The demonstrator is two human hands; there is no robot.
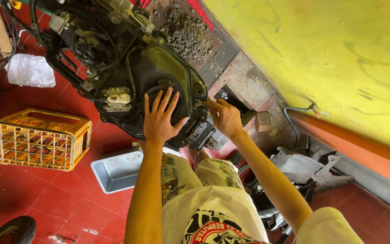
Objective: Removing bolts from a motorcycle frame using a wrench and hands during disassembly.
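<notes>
A stripped scooter frame (127,58) with a dark green tank-like body (159,72) stands before me, wiring and a white connector block (117,97) exposed. My left hand (160,118) lies flat on the round opening of the dark body, fingers spread. My right hand (224,118) is at the rear right edge of the body, fingertips pinched on a small part near the black tail bracket (200,133); what it pinches is too small to tell.
A yellow plastic crate (41,139) lies on the red tile floor at left, a grey metal tray (118,171) beside my knee. Grey plastic body panels (303,169) lie at right by the yellow wall (330,54). A tyre (12,230) sits at bottom left, white cloth (30,71) farther back.
</notes>
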